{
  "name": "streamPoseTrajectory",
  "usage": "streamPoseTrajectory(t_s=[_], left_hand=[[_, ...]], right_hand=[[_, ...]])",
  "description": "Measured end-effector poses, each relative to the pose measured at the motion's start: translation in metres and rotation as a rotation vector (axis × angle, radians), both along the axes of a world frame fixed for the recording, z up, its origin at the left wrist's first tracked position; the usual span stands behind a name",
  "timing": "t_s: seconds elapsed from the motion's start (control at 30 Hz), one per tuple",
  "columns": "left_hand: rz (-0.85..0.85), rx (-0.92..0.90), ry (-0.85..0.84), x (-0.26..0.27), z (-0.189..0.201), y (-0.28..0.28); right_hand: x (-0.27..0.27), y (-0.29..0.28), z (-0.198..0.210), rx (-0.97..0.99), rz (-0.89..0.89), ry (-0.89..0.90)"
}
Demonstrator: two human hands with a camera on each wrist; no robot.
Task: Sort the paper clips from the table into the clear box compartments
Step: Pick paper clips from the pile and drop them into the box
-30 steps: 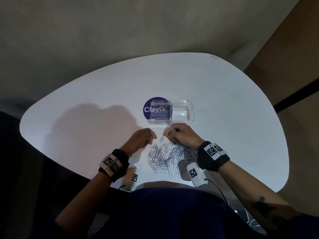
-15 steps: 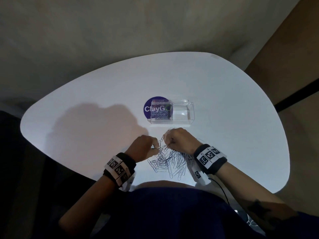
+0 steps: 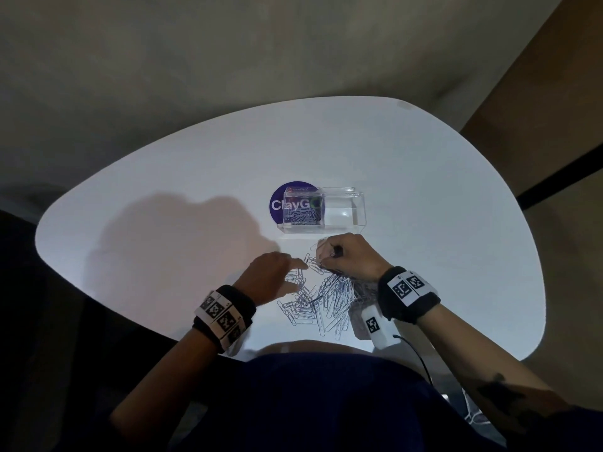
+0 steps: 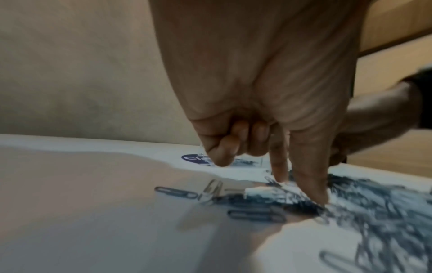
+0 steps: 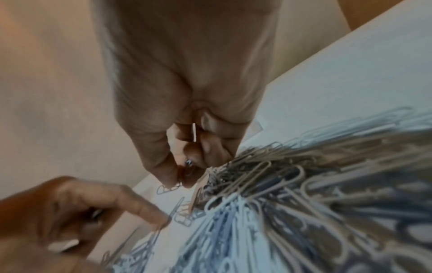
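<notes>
A clear two-compartment box stands at mid-table. Its left compartment holds several paper clips; its right compartment looks bare. A loose pile of silver paper clips lies on the white table between my hands. My right hand sits at the pile's far edge, just short of the box, fingers curled. In the right wrist view it pinches a few clips at its fingertips. My left hand rests on the pile's left side. In the left wrist view its index finger and thumb press straight down on clips.
A round purple sticker lies under the box's left end. A few single clips lie apart at the pile's left. The table's near edge runs close under both wrists, and my dark-clothed body is right behind it.
My left hand has uncurled its index finger and thumb onto the pile. My right hand has lifted slightly toward the box with clips in its fingertips.
</notes>
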State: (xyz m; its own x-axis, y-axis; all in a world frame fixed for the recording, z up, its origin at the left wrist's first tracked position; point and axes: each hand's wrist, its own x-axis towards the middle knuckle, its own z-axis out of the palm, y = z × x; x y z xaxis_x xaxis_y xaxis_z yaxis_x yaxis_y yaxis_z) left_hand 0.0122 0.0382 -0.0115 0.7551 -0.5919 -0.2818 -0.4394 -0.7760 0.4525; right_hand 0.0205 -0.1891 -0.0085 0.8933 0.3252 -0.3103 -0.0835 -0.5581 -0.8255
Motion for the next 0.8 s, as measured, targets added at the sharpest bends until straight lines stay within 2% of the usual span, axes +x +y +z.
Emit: streamPoseTrajectory(t_s=[0.17,0.3,0.37,0.43,0.53,0.6,0.7,0.8], left_hand=[[-0.043,-0.065,-0.033,-0.003,-0.005,-0.005],[-0.01,-0.16,-0.005,-0.004,-0.007,-0.007],[0.096,-0.235,0.07,-0.005,-0.006,-0.007],[0.249,-0.31,0.233,-0.004,-0.002,-0.007],[0.523,-0.612,0.594,0.001,0.008,-0.008],[0.675,-0.78,0.733,0.003,0.014,-0.006],[0.703,-0.885,0.8,0.005,0.018,-0.007],[0.723,-0.807,0.761,0.004,0.014,-0.007]], right_hand=[[-0.003,-0.004,0.0,0.108,-0.103,0.092],[-0.006,-0.004,0.007,0.178,-0.128,0.16],[-0.006,-0.004,0.008,0.237,-0.15,0.217],[-0.005,-0.004,0.008,0.305,-0.188,0.27],[-0.005,-0.003,0.007,0.356,-0.215,0.32],[-0.007,0.0,0.01,0.394,-0.23,0.332],[-0.009,0.005,0.012,0.465,-0.249,0.375],[-0.01,0.011,0.012,0.481,-0.267,0.399]])
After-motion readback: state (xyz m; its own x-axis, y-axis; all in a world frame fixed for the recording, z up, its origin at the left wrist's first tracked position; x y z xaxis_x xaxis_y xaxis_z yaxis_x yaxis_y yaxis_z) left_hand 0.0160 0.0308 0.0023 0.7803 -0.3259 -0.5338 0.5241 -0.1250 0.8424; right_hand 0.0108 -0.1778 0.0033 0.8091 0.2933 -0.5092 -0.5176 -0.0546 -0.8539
